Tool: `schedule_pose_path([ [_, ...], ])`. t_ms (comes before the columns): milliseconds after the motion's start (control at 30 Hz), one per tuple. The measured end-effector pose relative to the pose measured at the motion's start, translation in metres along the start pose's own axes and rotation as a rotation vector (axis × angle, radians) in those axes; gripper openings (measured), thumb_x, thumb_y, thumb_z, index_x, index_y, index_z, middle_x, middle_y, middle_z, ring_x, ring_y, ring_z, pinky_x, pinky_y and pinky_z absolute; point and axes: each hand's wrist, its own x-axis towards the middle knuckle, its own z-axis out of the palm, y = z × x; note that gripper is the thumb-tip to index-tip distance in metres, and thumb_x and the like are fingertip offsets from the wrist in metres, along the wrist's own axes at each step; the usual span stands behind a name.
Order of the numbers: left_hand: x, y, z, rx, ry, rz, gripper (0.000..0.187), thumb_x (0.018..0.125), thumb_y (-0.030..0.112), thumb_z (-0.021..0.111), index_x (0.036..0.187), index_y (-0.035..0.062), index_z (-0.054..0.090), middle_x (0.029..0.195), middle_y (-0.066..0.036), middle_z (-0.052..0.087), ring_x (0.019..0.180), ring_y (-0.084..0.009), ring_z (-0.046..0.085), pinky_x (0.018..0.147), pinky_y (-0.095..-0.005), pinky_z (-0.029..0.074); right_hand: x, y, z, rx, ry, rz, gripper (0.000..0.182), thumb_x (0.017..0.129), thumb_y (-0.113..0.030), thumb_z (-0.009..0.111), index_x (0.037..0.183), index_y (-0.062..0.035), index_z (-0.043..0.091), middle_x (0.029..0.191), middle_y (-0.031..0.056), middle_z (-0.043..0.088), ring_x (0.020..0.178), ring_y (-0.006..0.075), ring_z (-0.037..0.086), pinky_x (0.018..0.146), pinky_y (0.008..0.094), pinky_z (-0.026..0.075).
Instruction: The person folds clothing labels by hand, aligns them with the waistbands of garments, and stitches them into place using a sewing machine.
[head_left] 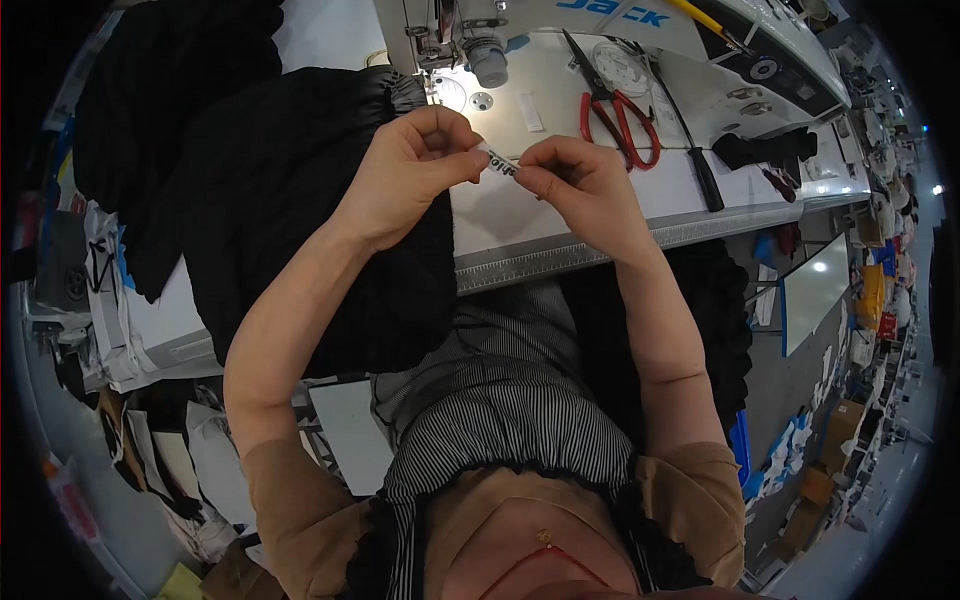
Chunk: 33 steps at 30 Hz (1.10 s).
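Observation:
A small white garment label [501, 163] with black lettering stretches between my two hands. My left hand [415, 165] pinches one end between thumb and fingers. The other end is pinched by my right hand [585, 190] in the same way. Just beyond my left hand, a black garment [290, 170] with a gathered edge lies on the table, that edge close to the presser foot [428, 88] of the sewing machine [690, 55]. Another small white label [531, 112] lies flat on the machine bed, beyond the gap between my hands.
Scissors with red handles [622, 125] lie on the machine bed, right of the needle area. Beside them rests a screwdriver with a black handle [706, 180]. A black scrap [765, 148] sits farther right. A ruler strip [540, 266] runs along the table's front edge.

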Motion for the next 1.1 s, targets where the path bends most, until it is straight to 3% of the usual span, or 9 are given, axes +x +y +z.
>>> schedule_pose_path([
  [100,-0.005,0.007,0.002,0.027,0.028,-0.027,0.012,0.079,0.003,0.060,0.089,-0.0018,0.056,0.079,-0.006,0.060,0.073,-0.0121,0.060,0.068,-0.0215,0.047,-0.006,-0.005,-0.003,-0.043,-0.041,-0.017,0.007,0.078,-0.002,0.060,0.084,0.0023,0.060,0.075,0.0023,0.057,0.064,0.0068,0.051,0.058,0.0190,0.042],
  [233,-0.011,0.006,-0.009,-0.044,-0.136,-0.166,0.016,0.081,0.005,0.058,0.096,-0.0009,0.055,0.077,-0.007,0.061,0.071,-0.0125,0.062,0.064,-0.0204,0.049,-0.010,-0.010,-0.010,0.005,-0.216,-0.168,0.008,0.075,0.002,0.060,0.083,0.0023,0.060,0.079,0.0054,0.057,0.064,0.0091,0.053,0.057,0.0204,0.044],
  [367,-0.011,0.000,-0.003,-0.168,-0.407,-0.225,0.019,0.082,0.007,0.058,0.098,-0.0002,0.052,0.079,-0.008,0.062,0.068,-0.0133,0.063,0.063,-0.0220,0.051,-0.010,-0.015,-0.004,0.023,-0.219,-0.195,0.010,0.074,0.004,0.060,0.084,0.0030,0.060,0.079,0.0064,0.057,0.066,0.0108,0.055,0.059,0.0207,0.045],
  [533,-0.013,-0.003,0.005,-0.222,-0.416,-0.210,0.020,0.081,0.008,0.060,0.097,-0.0007,0.052,0.079,-0.008,0.062,0.068,-0.0139,0.063,0.064,-0.0231,0.052,-0.008,-0.012,0.002,0.036,-0.185,-0.363,0.016,0.070,0.004,0.065,0.085,0.0027,0.058,0.078,0.0055,0.057,0.067,0.0106,0.055,0.062,0.0217,0.045],
  [700,-0.019,0.002,0.010,-0.135,-0.415,-0.200,0.019,0.080,0.007,0.061,0.095,-0.0023,0.056,0.077,-0.008,0.062,0.067,-0.0143,0.063,0.063,-0.0232,0.053,-0.010,-0.013,-0.003,0.047,-0.139,-0.187,0.020,0.067,0.000,0.070,0.081,0.0015,0.056,0.076,0.0047,0.056,0.068,0.0098,0.054,0.063,0.0219,0.045],
  [767,-0.022,0.004,0.014,0.058,-0.288,-0.095,0.019,0.078,0.006,0.062,0.094,-0.0037,0.057,0.079,-0.010,0.062,0.069,-0.0153,0.063,0.062,-0.0248,0.054,-0.011,-0.008,-0.005,-0.006,-0.135,-0.117,0.021,0.066,-0.001,0.071,0.080,0.0013,0.055,0.076,0.0045,0.056,0.068,0.0096,0.053,0.063,0.0218,0.044],
  [867,-0.025,0.002,0.019,0.097,-0.159,0.033,0.015,0.080,0.005,0.059,0.093,-0.0032,0.058,0.081,-0.010,0.063,0.069,-0.0151,0.063,0.064,-0.0245,0.053,-0.013,0.008,-0.001,-0.064,-0.073,-0.299,0.022,0.067,0.000,0.069,0.085,0.0020,0.057,0.077,0.0054,0.057,0.068,0.0100,0.053,0.063,0.0222,0.045],
  [933,-0.027,-0.002,0.024,0.107,-0.044,0.087,0.013,0.081,0.003,0.059,0.092,-0.0038,0.059,0.080,-0.010,0.063,0.069,-0.0154,0.063,0.064,-0.0238,0.053,-0.016,0.010,0.009,0.070,0.088,-0.400,0.022,0.068,-0.010,0.071,0.086,-0.0008,0.061,0.075,0.0044,0.060,0.064,0.0104,0.055,0.058,0.0221,0.045],
  [1100,-0.034,-0.007,0.035,0.171,0.155,0.184,0.013,0.081,0.002,0.057,0.093,-0.0041,0.059,0.082,-0.011,0.063,0.073,-0.0164,0.064,0.066,-0.0233,0.053,-0.028,0.000,0.027,-0.085,0.297,-0.392,0.015,0.073,-0.006,0.066,0.086,-0.0008,0.063,0.079,0.0070,0.062,0.066,0.0138,0.059,0.059,0.0237,0.047],
])
